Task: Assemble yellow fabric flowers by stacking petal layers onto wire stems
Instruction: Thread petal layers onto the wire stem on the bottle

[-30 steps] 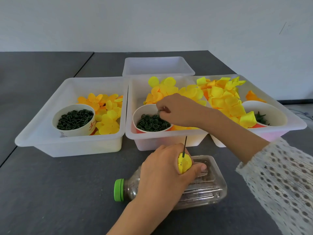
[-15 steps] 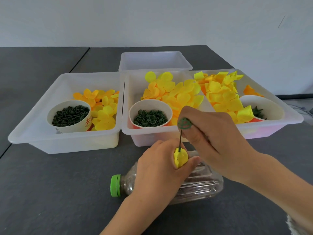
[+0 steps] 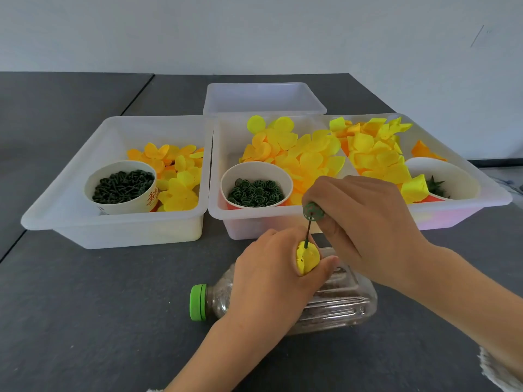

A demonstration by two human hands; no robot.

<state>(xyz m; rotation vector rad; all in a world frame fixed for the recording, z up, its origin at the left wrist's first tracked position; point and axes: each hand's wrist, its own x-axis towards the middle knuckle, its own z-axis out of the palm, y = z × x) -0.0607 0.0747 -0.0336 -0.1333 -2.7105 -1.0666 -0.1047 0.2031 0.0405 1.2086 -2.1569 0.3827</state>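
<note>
Dark tabletop: right hand (image 3: 365, 222), back from the cup (image 3: 256, 188), pinches a green ring (image 3: 313, 211) onto the stem (image 3: 308, 233); left hand (image 3: 271, 275) grips the flower (image 3: 307, 257).

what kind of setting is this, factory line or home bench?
Probably a small hand-assembly craft station, not a factory line. A plain dark table against a bare wall holds white plastic bins of sorted yellow fabric petals and paper cups of green parts. Whether it is a home, I cannot tell.
</note>
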